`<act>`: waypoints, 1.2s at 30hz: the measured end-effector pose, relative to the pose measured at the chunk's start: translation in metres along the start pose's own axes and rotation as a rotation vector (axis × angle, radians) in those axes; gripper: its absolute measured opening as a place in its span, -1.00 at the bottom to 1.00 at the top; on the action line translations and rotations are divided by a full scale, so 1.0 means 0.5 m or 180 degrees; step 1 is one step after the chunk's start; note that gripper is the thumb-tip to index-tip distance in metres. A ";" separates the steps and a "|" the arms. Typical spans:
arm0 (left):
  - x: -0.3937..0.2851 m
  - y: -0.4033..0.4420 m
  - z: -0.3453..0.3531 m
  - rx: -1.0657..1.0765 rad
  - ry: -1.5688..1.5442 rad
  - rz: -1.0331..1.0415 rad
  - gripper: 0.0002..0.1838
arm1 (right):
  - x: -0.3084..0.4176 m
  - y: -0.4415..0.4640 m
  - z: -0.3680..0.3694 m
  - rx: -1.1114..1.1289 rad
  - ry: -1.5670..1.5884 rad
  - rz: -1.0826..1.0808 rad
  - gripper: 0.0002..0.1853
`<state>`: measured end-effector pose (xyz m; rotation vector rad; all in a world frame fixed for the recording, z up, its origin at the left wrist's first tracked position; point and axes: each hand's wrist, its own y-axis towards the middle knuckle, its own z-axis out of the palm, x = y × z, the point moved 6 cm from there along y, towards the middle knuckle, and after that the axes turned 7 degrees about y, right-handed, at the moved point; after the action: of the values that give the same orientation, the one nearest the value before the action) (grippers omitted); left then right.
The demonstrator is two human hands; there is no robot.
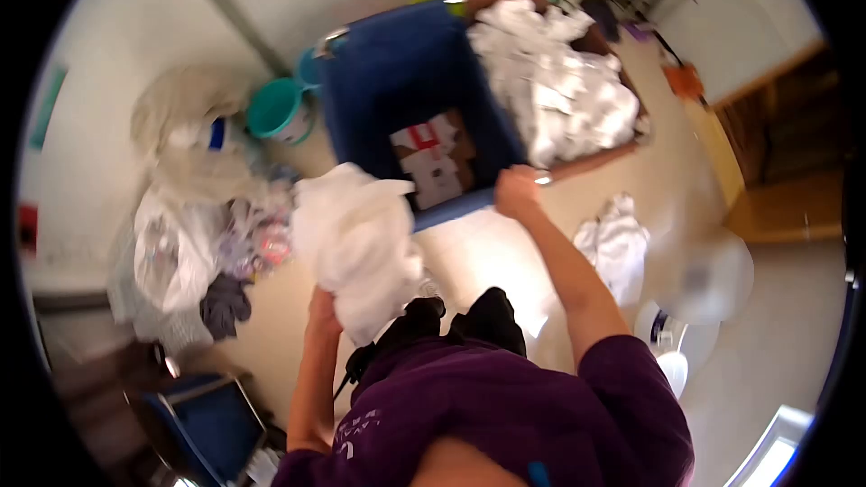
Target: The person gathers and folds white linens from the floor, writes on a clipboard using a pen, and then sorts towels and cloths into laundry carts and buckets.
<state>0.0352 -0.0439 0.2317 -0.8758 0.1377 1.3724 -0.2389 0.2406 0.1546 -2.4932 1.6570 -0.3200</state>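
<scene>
A bundle of white cloth (356, 239) is held up in my left hand (324, 311), whose fingers are mostly hidden behind it. My right hand (518, 191) is closed around the near right corner of a blue fabric laundry bin (383, 50) with metal corner fittings. Inside the bin, at the bottom, lie a few white and brown pieces with a red mark (428, 140). The cloth bundle hangs just in front of the bin's near left side.
Right of the bin, a brown-sided container (603, 153) is heaped with white cloths (555, 81). More white cloth (617, 243) lies on the floor at right. To the left stand a teal bucket (275, 108) and several plastic bags (171, 248). A blue folding chair (216, 428) is at lower left.
</scene>
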 end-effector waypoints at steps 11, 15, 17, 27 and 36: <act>0.026 0.000 0.086 -0.0939 0.0153 0.0662 -0.39 | -0.320 0.031 -0.009 -0.0461 0.0722 -0.0533 -0.48; 0.104 0.002 0.121 -0.0833 0.0013 0.0655 -0.38 | -0.417 -0.033 -0.095 -0.0855 0.0667 -0.1185 -0.49; 0.131 0.000 0.136 -0.0828 0.0078 0.0637 -0.39 | -0.419 -0.050 -0.086 -0.0812 0.0785 -0.1349 -0.49; 0.315 -0.053 0.301 -0.0842 0.0260 0.0656 -0.38 | -0.445 -0.031 -0.057 -0.0854 0.0504 -0.0867 -0.77; 0.443 -0.080 0.390 -0.1065 0.0350 0.0254 -0.42 | -0.446 -0.036 -0.037 -0.0224 0.0571 -0.1403 -0.71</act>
<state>0.0475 0.2524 0.2593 -1.2370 0.0269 1.4453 -0.3110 0.4530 0.1534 -2.9456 1.1669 -0.5519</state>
